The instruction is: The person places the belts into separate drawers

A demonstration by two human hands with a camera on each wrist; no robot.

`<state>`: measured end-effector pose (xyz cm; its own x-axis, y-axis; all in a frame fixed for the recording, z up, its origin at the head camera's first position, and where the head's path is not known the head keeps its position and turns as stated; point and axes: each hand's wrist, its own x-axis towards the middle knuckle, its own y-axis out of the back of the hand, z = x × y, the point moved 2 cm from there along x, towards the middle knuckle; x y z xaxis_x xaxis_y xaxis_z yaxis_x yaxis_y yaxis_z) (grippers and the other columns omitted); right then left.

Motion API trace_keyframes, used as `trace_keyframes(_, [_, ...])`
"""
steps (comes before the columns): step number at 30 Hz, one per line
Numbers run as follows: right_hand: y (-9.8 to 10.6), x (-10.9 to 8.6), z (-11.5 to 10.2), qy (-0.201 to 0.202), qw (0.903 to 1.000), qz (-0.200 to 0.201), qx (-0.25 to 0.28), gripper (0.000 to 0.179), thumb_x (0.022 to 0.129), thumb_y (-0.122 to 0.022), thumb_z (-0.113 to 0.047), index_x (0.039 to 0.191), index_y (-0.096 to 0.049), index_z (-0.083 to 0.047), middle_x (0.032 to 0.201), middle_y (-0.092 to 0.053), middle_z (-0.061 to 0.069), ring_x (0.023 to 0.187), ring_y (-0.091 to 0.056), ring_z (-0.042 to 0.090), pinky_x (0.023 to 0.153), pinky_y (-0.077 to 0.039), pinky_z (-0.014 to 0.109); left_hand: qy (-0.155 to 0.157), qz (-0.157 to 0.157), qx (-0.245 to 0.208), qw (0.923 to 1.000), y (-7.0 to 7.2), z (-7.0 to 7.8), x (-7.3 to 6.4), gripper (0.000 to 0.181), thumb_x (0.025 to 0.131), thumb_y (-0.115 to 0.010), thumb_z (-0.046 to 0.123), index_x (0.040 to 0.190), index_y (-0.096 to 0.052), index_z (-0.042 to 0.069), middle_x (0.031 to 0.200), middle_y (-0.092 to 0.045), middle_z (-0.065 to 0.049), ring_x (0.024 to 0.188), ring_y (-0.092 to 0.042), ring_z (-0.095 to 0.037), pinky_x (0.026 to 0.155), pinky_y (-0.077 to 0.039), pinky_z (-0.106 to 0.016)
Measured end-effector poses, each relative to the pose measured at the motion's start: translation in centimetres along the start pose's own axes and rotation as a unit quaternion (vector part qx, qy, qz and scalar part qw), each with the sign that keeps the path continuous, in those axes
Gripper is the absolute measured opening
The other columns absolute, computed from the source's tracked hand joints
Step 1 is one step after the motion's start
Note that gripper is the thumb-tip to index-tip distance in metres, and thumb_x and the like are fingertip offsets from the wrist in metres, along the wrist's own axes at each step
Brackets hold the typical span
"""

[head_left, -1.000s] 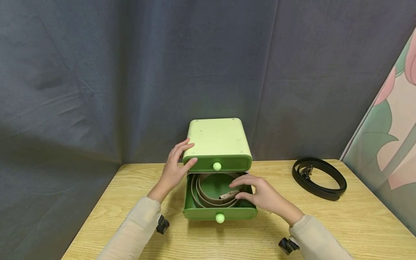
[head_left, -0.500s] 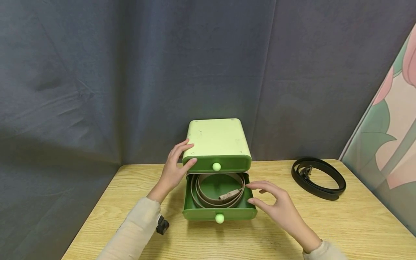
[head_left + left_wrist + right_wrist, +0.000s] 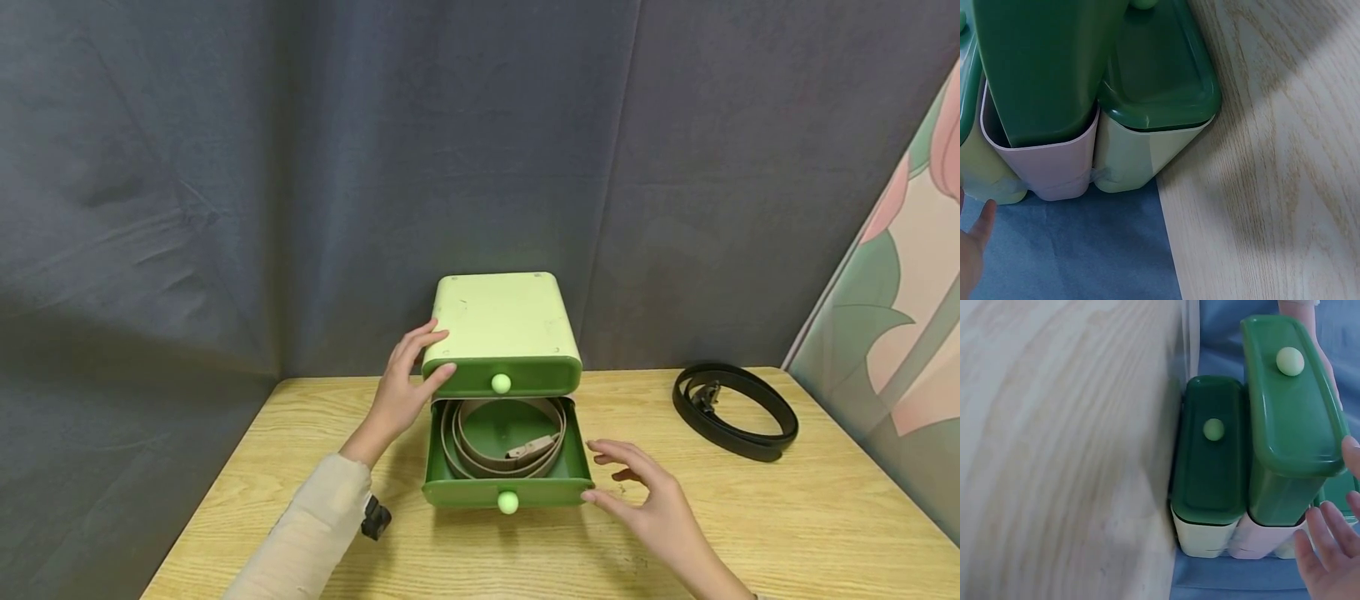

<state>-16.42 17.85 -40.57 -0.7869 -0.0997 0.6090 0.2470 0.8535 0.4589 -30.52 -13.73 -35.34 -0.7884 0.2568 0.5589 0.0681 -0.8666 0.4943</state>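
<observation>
A small drawer cabinet (image 3: 498, 312) with a pale green top stands at the back of the table. Its drawer (image 3: 508, 493) below the top one is pulled out, and a coiled brown belt (image 3: 487, 462) lies inside. My left hand (image 3: 397, 396) rests on the cabinet's left side, fingers spread over the top edge and thumb at the top drawer front. By the pulled-out drawer's right front corner is my right hand (image 3: 648, 500), empty, thumb tip right at the corner. In the right wrist view its fingers (image 3: 1329, 531) lie loosely bent beside the drawer's side wall.
A coiled black belt (image 3: 738, 412) with a metal buckle lies on the wooden table (image 3: 810, 517) at the right. A grey curtain (image 3: 465, 150) hangs behind, and a flower-printed panel (image 3: 892, 317) borders the right side. The lowest drawer (image 3: 1210, 469) is pushed in.
My right hand has withdrawn from over the brown belt, moving right and toward me to the drawer's front corner. The belt stays in the drawer. My left hand has not moved.
</observation>
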Motion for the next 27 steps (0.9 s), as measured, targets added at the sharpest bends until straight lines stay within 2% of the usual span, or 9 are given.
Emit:
trace_keyframes(4, [-0.3,-0.2,0.0,-0.011,0.9999,-0.008,0.007,0.061,0.071,-0.087,-0.001,0.128,-0.064,-0.006,0.122,-0.065,0.006,0.099,-0.064,0.013,0.074,-0.055,0.03,0.0,0.0,-0.002,1.0,0.0,-0.1,0.0,0.046,0.097,-0.066,0.03,0.141,-0.054,0.024,0.155,-0.035,0.007,0.142,-0.029,-0.025,0.1,-0.039,-0.051])
trace_keyframes(10, [-0.8,-0.1,0.1,-0.038,0.9993,-0.006,0.004,0.059,0.073,-0.086,-0.003,0.128,-0.065,-0.01,0.123,-0.065,0.005,0.096,-0.065,0.015,0.072,-0.056,0.031,0.001,-0.001,-0.004,1.0,0.0,0.0,0.0,0.046,0.097,-0.066,0.029,0.141,-0.054,0.024,0.156,-0.035,0.006,0.143,-0.028,-0.025,0.104,-0.035,-0.055])
trace_keyframes(15, [-1.0,0.2,0.1,-0.044,0.999,-0.002,0.007,0.056,0.075,-0.085,0.0,0.127,-0.066,-0.008,0.121,-0.066,0.006,0.095,-0.067,0.018,0.073,-0.057,0.031,0.001,-0.003,-0.007,1.0,0.0,0.0,0.0,0.046,0.097,-0.066,0.029,0.141,-0.053,0.024,0.156,-0.034,0.006,0.144,-0.027,-0.026,0.107,-0.03,-0.06])
trace_keyframes(22, [-1.2,1.1,0.1,-0.077,0.997,0.008,0.009,0.051,0.078,-0.082,0.001,0.126,-0.066,-0.005,0.121,-0.066,0.007,0.094,-0.066,0.011,0.075,-0.057,0.031,0.0,-0.004,-0.002,1.0,0.0,0.1,0.0,0.047,0.097,-0.066,0.032,0.141,-0.053,0.024,0.156,-0.034,0.006,0.143,-0.027,-0.026,0.105,-0.033,-0.057])
trace_keyframes(27, [-1.8,2.1,0.3,-0.088,0.996,0.018,0.004,0.05,0.077,-0.084,-0.001,0.124,-0.066,-0.002,0.119,-0.066,0.009,0.092,-0.066,0.017,0.075,-0.057,0.032,0.004,-0.003,-0.005,1.0,0.0,0.1,-0.1,0.047,0.097,-0.066,0.032,0.141,-0.053,0.024,0.156,-0.034,0.007,0.144,-0.026,-0.026,0.108,-0.028,-0.061])
